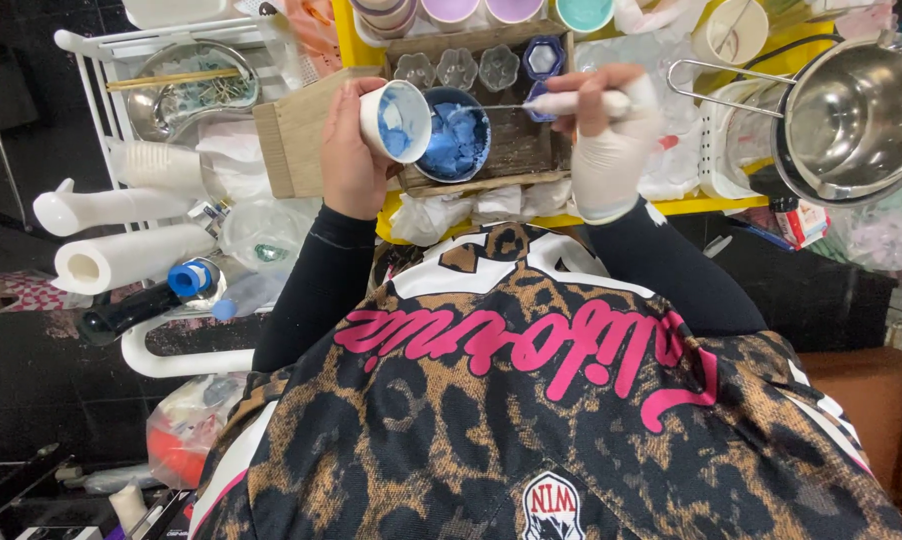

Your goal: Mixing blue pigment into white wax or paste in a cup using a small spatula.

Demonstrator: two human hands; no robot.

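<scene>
Steel pot (pixel 856 115) is the biggest thing I see from the head camera, sitting at the right edge of the yellow table (pixel 716 205) with its wire handle pointing left. Next down in size is the wooden tray (pixel 531 150) in the middle of the table, which carries a row of small clear moulds (pixel 458 68) along its far side. On the left a white wire rack (pixel 96 45) holds a metal dish (pixel 186 90) with a pair of chopsticks (pixel 171 79) laid across it, and a paper towel roll (pixel 131 258) lies below it. A blue bowl (pixel 458 135) of pale blue paste rests on the tray between my hands. My left hand (pixel 349 150), bare, is clamped around a small white cup (pixel 396 120), tilted so its mouth faces the bowl and touches the bowl's rim; blue paste clings inside the cup. My right hand (pixel 611 135) wears a white glove and is closed on the white handle of a thin spatula (pixel 561 103), whose metal tip reaches left over the bowl. I cannot tell whether the tip touches the paste
</scene>
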